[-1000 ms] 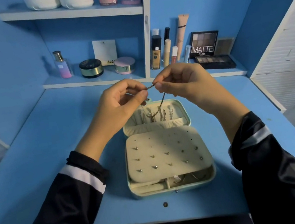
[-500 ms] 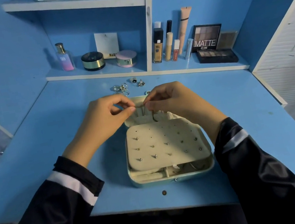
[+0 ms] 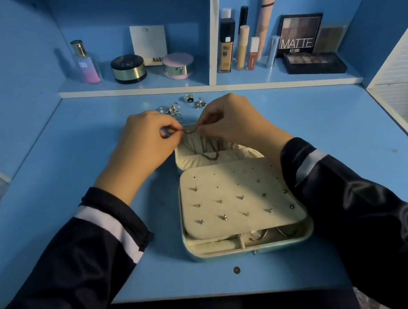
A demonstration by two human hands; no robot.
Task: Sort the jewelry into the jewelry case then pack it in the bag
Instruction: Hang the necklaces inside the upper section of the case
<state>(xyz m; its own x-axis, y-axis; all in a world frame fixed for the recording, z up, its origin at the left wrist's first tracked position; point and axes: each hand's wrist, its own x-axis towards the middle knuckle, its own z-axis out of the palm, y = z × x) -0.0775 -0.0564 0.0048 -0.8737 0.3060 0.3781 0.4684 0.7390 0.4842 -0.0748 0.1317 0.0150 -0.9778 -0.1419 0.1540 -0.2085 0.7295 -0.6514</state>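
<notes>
A flat blue laminate tabletop point(image 3: 63, 161) fills the scene, backed at the far edge by a low blue shelf point(image 3: 132, 85) carrying bottles, round jars, tubes and a dark eyeshadow palette printed MATTE point(image 3: 297, 34). Near the middle of the tabletop lies an open pale green jewelry case with a cream lining point(image 3: 251, 247); its near half is covered by a cream padded panel point(image 3: 239, 197) dotted with small stud earrings, and its lid half lies flat on the far side. Two arms in dark sleeves with white bands reach in from the near edge. The left hand point(image 3: 142, 145) and the right hand point(image 3: 229, 120) meet over the far rim of the lid, and the fingers of each are pinched closed on one end of a thin dark metal chain necklace point(image 3: 209, 153), whose loop hangs down onto the lid's lining among other chains. Just beyond the hands, a cluster of small silver rings point(image 3: 172, 109) sits loose on the tabletop.
</notes>
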